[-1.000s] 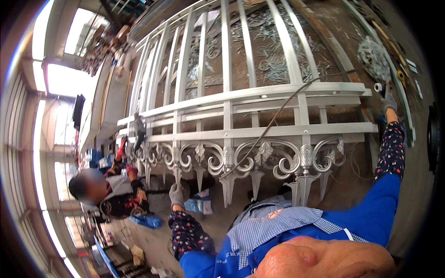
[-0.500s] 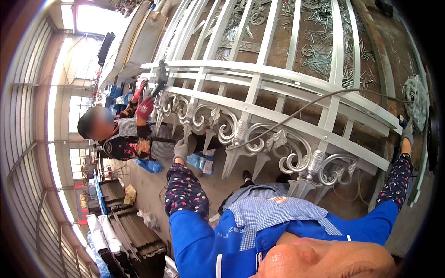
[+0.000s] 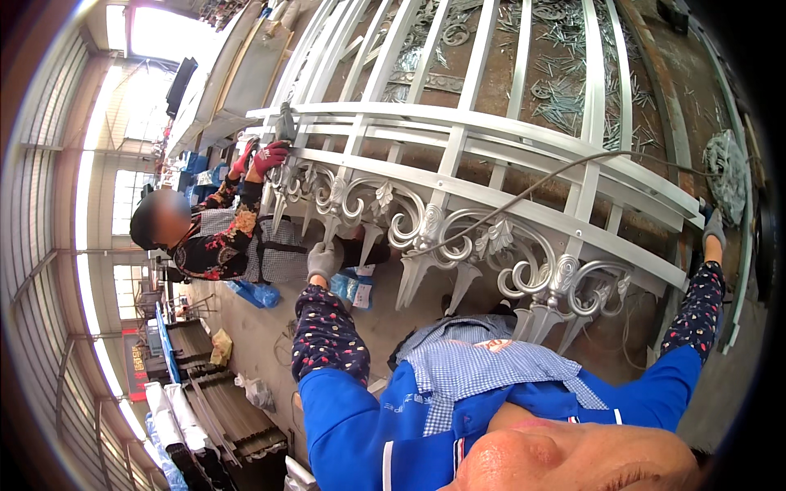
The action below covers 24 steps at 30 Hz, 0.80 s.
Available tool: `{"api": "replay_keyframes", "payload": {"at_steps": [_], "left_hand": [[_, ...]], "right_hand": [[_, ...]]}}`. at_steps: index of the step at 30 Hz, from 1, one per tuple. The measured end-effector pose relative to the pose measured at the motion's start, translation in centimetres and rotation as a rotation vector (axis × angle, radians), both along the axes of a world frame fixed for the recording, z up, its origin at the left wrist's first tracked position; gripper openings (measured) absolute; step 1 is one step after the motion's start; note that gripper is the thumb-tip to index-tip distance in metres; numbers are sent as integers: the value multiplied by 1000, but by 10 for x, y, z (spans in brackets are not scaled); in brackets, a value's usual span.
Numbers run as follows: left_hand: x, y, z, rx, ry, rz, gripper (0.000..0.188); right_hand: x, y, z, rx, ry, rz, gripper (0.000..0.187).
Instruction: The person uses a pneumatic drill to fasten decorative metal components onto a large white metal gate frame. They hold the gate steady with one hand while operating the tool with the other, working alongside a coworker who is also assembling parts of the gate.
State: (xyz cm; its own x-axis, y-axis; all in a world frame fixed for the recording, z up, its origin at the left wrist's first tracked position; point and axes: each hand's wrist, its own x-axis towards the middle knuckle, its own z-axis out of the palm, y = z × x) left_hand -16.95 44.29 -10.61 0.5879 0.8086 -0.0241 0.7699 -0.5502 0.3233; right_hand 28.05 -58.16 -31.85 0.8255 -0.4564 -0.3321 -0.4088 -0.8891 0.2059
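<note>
A silver metal fence panel (image 3: 524,200) with long bars, curled scrolls and leaf ornaments lies across the bench, its pointed ends toward me. My left hand (image 3: 325,260), in a grey glove, is closed round the tip of a spear-shaped finial (image 3: 332,225) at the panel's left part. Far to the right, my right hand (image 3: 715,235), also gloved in grey, is at the end of the panel's upper rail (image 3: 688,214). Its fingers are small and partly hidden there, so their grip is unclear. A brown cable (image 3: 540,182) runs over the panel and scrolls between my hands.
At the left, a co-worker in red gloves (image 3: 270,157) stands by the panel's far corner, near a dark grey tool (image 3: 285,123). Loose screws (image 3: 565,102) and scroll pieces lie on the bench under the bars. A clear plastic bag (image 3: 725,173) sits beyond my right hand.
The co-worker's red glove has risen to the panel's corner, close beneath the grey tool. My two hands stay at the same places on the panel; the view has shifted slightly.
</note>
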Motion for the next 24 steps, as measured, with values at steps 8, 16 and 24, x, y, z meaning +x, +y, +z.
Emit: {"api": "replay_keyframes", "payload": {"at_steps": [8, 16, 24], "left_hand": [[0, -15, 9, -198, -126, 0, 33], [-15, -14, 9, -172, -80, -67, 30], [-11, -13, 13, 12, 23, -271, 35]], "right_hand": [[-33, 26, 91, 159, -301, 7, 52], [-114, 123, 172, 634, -931, 306, 37], [-249, 324, 263, 742, -945, 683, 28]]}}
